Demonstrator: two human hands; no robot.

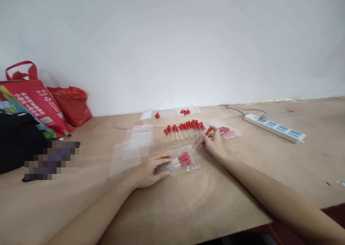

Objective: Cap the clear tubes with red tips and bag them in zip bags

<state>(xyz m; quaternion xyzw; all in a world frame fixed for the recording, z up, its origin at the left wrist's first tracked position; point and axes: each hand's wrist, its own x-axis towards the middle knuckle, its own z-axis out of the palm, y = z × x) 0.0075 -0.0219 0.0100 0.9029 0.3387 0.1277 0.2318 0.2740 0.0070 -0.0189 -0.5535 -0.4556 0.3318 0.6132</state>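
Note:
My left hand (155, 169) grips the closed-off end of a clear zip bag (194, 158), thumb below and fingers above. Inside the bag lie several glass droppers with red rubber bulbs (184, 158), bulbs toward the bag's mouth. Just right of that mouth, my right hand (212, 142) pinches a single dropper (208, 131) by its red bulb, its glass tip slanting down to the left. Beyond both hands, a row of loose droppers (185, 127) lies side by side. Filled bags (225, 130) are partly hidden behind my right hand.
Flat clear bags (134, 144) overlap left of the row. More bagged glass tubes and red bulbs (185, 111) lie near the wall. A white power strip (275, 127) with a plugged-in cord sits right. At left are a red tote bag (40, 105) and a red plastic bag (71, 103).

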